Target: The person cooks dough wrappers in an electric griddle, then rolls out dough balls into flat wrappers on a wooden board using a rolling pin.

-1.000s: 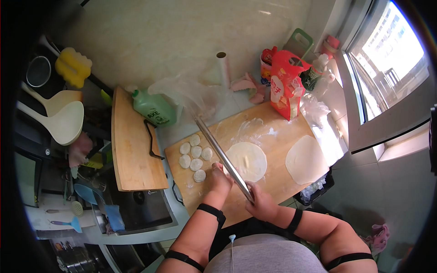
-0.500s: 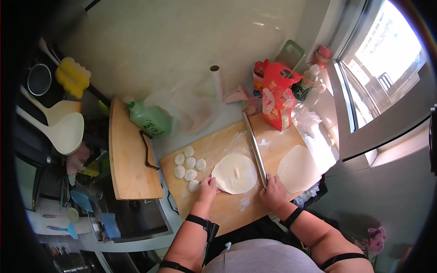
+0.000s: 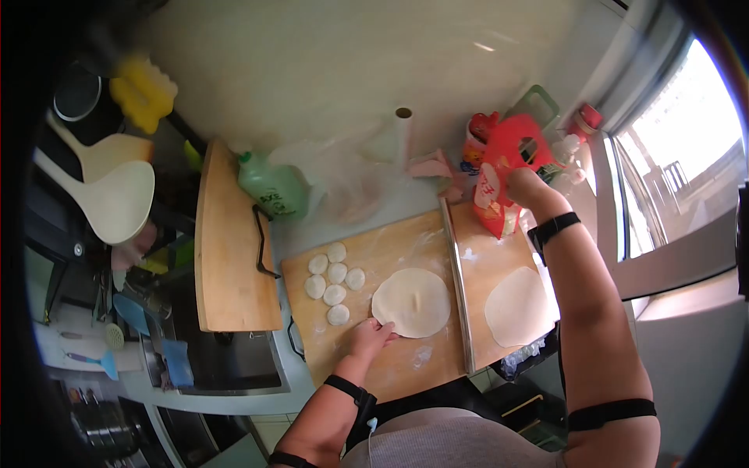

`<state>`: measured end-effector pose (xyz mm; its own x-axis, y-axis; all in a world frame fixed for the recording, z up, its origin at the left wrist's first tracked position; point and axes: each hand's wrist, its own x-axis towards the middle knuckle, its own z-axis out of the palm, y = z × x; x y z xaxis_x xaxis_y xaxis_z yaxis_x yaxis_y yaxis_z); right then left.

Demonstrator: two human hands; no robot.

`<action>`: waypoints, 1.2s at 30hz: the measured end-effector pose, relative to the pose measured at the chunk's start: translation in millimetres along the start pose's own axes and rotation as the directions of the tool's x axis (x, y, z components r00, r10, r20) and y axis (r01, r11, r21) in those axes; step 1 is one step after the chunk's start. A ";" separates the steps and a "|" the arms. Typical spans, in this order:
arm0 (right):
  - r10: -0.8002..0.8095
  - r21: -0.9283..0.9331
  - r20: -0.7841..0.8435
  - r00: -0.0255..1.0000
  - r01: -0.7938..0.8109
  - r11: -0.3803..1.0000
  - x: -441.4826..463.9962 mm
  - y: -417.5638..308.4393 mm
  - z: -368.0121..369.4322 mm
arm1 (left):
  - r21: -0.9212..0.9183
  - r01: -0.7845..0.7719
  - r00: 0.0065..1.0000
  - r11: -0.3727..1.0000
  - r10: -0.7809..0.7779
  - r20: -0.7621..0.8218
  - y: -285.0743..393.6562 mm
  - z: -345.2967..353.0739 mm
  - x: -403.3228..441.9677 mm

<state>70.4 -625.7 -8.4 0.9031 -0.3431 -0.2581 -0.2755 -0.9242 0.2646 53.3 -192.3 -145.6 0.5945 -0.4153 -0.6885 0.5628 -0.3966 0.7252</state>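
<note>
My left hand (image 3: 372, 338) pinches the near-left edge of a rolled-out dough round (image 3: 413, 304), which lies flat on the wooden board (image 3: 390, 378) with a small raised ridge at its middle. At the back right, my right hand (image 3: 524, 187) reaches into the mouth of a red bag (image 3: 497, 214); its fingers are hidden by the bag. A long metal rolling pin (image 3: 459, 288) lies across the board, untouched. To its right is a second flat dough sheet (image 3: 517, 308). Several small dough discs (image 3: 336, 273) sit left of the round, near my left hand.
A green bottle (image 3: 273, 187) and a crumpled clear plastic bag (image 3: 351, 179) stand behind the board. A second wooden board (image 3: 226, 257) with a black handle is on the left. White ladle (image 3: 117, 203) and yellow sponge (image 3: 143, 93) hang at far left. The window (image 3: 686, 148) is at right.
My right hand has let go of the rolling pin and moved up and away to the red bag. My left hand stays at the dough round's edge. The view has shifted slightly.
</note>
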 end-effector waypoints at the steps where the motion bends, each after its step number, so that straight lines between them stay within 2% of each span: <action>1: -0.172 -0.258 0.192 0.966 0.219 0.941 15.6 3.7 6.2 | 0.031 0.001 1.000 1.000 -0.001 -0.002 0.0 -0.2 0.3; 4: -0.297 -0.315 0.298 0.907 0.387 0.867 41.9 6.5 30.6 | 0.018 0.021 1.000 1.000 -0.021 -0.013 2.9 0.1 -3.2; 5: -0.147 -0.135 0.192 0.970 0.174 0.975 47.4 3.9 38.2 | -0.008 0.029 1.000 1.000 -0.029 -0.011 3.2 -0.1 -3.8; 6: 0.032 0.075 0.121 0.992 -0.041 0.996 51.1 -0.3 44.5 | -0.023 0.038 0.999 0.999 -0.039 -0.024 1.1 -0.5 -3.1; 7: 0.012 0.073 0.125 0.992 -0.021 0.997 52.8 -3.8 53.0 | -0.017 0.019 1.000 1.000 -0.020 -0.020 -1.4 -0.8 -2.5; 9: 0.196 0.276 -0.079 0.977 -0.168 0.946 56.0 -5.7 71.8 | -0.019 0.009 1.000 1.000 -0.009 -0.024 -2.9 0.1 -2.5; 10: 0.151 0.149 -0.052 0.987 -0.142 0.979 64.1 -3.7 80.5 | -0.030 -0.004 1.000 1.000 0.003 -0.031 -0.9 1.3 -4.8; 15: 0.077 -0.012 0.022 0.997 -0.077 0.997 86.4 8.2 98.2 | -0.012 -0.007 0.999 1.000 0.007 -0.033 2.7 1.5 -7.5; 18: -0.048 -0.222 0.145 0.988 0.079 0.972 93.5 7.5 103.6 | -0.048 -0.024 1.000 0.999 0.024 -0.013 -2.6 1.0 -4.4; 23: -0.041 -0.285 0.049 0.998 0.053 0.957 102.1 9.9 134.8 | -0.044 0.019 0.999 0.999 -0.017 0.036 -11.4 0.8 -1.4; 26: 0.067 -0.171 -0.064 0.996 -0.077 0.982 107.3 11.4 140.8 | -0.062 0.017 0.999 0.998 -0.015 0.040 -6.2 1.0 -8.4; 28: 0.231 0.070 -0.111 0.967 -0.224 0.972 86.7 4.5 114.9 | -0.067 0.010 0.999 0.998 -0.008 0.032 -5.6 1.1 -10.2; 29: 0.399 0.312 -0.114 0.910 -0.349 0.884 72.4 3.3 96.5 | -0.069 0.001 1.000 0.998 0.000 0.029 -5.1 1.6 -10.9; 33: 0.381 0.243 -0.129 0.916 -0.343 0.907 36.1 16.4 55.4 | -0.084 0.016 0.999 0.996 -0.013 0.033 -10.8 1.7 -5.5; 35: 0.404 0.340 -0.181 0.896 -0.329 0.881 15.0 25.0 45.3 | -0.071 0.013 1.000 0.997 -0.011 0.029 -7.4 1.6 -7.4; 36: 0.403 0.319 -0.275 0.873 -0.313 0.895 -3.9 10.6 25.5 | -0.071 0.009 0.999 0.997 -0.007 0.031 -7.4 1.5 -7.2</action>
<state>55.6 -638.4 -28.2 0.7677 -0.6261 0.1368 -0.6341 -0.7729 0.0210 44.0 -187.6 -146.0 0.5723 -0.4381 -0.6932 0.6074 -0.3415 0.7173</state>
